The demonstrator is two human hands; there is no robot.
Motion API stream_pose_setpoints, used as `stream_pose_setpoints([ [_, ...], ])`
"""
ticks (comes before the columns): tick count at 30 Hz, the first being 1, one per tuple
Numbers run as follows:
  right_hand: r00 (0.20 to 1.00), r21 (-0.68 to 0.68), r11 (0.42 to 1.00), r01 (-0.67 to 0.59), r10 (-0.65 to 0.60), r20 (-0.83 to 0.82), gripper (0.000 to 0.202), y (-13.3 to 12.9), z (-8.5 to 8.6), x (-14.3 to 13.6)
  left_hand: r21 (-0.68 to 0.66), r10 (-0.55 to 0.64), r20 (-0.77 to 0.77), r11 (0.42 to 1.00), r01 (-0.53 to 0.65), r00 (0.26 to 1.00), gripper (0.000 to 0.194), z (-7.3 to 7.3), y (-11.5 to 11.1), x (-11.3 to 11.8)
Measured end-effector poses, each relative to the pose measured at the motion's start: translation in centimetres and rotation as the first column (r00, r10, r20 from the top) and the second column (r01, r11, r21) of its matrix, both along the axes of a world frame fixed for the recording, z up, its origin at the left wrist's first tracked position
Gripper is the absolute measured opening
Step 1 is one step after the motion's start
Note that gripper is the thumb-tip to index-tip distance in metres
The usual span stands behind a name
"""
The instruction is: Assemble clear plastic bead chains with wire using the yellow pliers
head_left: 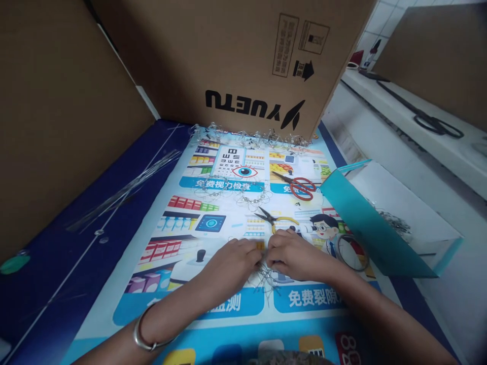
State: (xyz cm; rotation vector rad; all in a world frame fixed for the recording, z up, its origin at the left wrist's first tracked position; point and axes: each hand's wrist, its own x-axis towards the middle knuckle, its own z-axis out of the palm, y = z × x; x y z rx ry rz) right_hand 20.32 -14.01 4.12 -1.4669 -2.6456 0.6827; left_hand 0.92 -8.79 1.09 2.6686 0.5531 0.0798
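My left hand (241, 258) and my right hand (291, 256) meet over the printed sheet, fingers pinched close together. From between and below them spread thin silvery wire loops (268, 281), which both hands appear to grip; the fingertips hide the exact hold. Just beyond my right hand lie pliers (274, 220) with yellow handles, their dark jaws pointing left. Farther off, two looped wire rings with small beads lie on the sheet, a right one (254, 197) and a left one (211, 183). Scissors (300, 187) with red handles rest to the right of them.
An opened teal box (380, 228) on the right holds tangled wire pieces (393, 223). Straight wires (129, 192) lie on the blue surface at left. More wire pieces (251, 138) line the foot of a cardboard box (236, 61). Black scissors (437, 124) sit on a white ledge.
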Motion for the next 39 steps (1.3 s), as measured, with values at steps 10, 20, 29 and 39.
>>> stream_pose_setpoints([
  [10, 0.968, 0.004, 0.988, -0.153, 0.149, 0.205, 0.015, -1.1, 1.1, 0.4, 0.083, 0.004, -0.045, 0.997, 0.0, 0.999, 0.014, -0.1, -0.4, -0.7],
  [20, 0.928, 0.066, 0.994, -0.084, 0.054, 0.368, 0.016, -1.9, 1.7, 2.0, 0.081, -0.014, -0.073, 0.996, 0.02, 0.997, 0.022, 1.0, 0.9, -2.2],
  [29, 0.921, 0.025, 1.0, -0.006, -0.004, 0.388, 0.007, -2.0, 2.6, 2.4, -0.049, 0.105, -0.072, 0.993, -0.109, 0.992, 0.01, 0.7, -1.2, 0.0],
  [39, 0.933, 0.002, 1.0, -0.028, 0.025, 0.36, 0.012, -2.1, 3.5, 2.2, -0.153, 0.134, -0.094, 0.977, -0.147, 0.987, 0.01, 0.2, -1.1, -0.3],
])
